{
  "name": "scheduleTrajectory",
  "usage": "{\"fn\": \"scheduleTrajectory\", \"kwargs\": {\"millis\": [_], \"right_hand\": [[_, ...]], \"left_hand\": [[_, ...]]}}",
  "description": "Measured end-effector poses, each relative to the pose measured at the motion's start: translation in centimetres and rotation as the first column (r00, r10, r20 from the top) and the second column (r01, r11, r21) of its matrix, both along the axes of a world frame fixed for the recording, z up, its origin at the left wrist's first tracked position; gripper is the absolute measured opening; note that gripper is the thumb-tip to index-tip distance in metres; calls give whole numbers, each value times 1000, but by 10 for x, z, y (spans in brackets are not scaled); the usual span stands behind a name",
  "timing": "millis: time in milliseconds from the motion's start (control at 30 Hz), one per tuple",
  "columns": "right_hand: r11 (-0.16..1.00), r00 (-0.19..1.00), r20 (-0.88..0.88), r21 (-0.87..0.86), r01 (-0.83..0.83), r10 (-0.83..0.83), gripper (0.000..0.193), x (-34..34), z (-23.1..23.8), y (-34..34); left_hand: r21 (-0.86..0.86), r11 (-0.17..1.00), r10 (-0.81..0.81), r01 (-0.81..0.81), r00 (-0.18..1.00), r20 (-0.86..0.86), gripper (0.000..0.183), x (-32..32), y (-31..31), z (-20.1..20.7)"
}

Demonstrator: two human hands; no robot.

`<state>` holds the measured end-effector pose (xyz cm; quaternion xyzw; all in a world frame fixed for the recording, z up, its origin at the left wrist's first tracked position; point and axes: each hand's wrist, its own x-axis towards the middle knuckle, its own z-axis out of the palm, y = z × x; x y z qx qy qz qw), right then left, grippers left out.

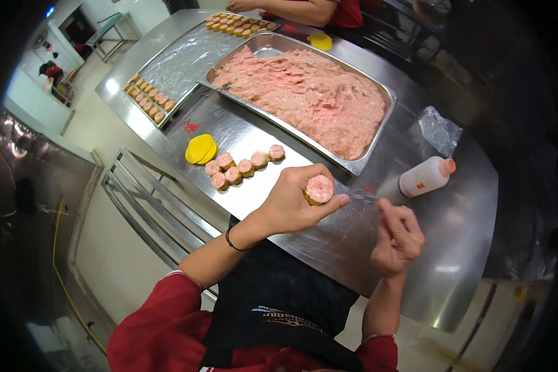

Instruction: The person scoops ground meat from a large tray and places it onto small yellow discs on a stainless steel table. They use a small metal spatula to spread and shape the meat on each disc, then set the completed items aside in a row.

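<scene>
My left hand (294,201) holds a dumpling (319,189) between thumb and fingers, its yellow wrapper round a filling of pink minced meat that shows on top. Just right of it, my right hand (398,239) pinches a small metal utensil (363,197), smeared by motion; I cannot tell its exact kind. The utensil's far end points toward the dumpling, close to my left thumb. Beyond my left hand, several finished dumplings (245,166) stand on a white surface (245,195). Flat yellow wrappers (199,149) lie stacked beside them.
A deep steel pan (291,129) of pink minced meat (310,93) stands beyond my hands. On the right are a white bottle (425,177) and crumpled plastic (440,131). A tray (180,65) carries rows of dumplings. Another person's arm (301,11) reaches in at the far side.
</scene>
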<state>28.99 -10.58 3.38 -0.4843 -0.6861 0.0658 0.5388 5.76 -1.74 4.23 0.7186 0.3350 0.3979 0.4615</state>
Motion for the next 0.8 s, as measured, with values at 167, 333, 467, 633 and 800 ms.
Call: {"fn": "scheduleTrajectory", "kwargs": {"millis": [167, 333, 467, 633, 800], "right_hand": [[978, 970, -161, -132, 160, -180, 38, 25, -44, -12], [958, 986, -78, -259, 121, -146, 35, 33, -96, -37], [948, 969, -108, -258, 189, -223, 34, 40, -113, -41], [949, 957, -151, -237, 207, -246, 35, 46, -117, -39], [948, 936, -226, -235, 216, -269, 35, 50, -122, -39]], "left_hand": [[-231, 961, -111, 151, 978, 179, 40, -34, -4, -20], [-418, 882, 255, -216, 966, 40, 51, -108, 33, -35], [-160, 942, 302, -296, 953, 11, 45, -154, 95, -47], [-81, 965, 157, -251, 791, -591, 41, -171, 123, -63], [81, 993, 114, -80, 623, -774, 47, -171, 137, -62]]}}
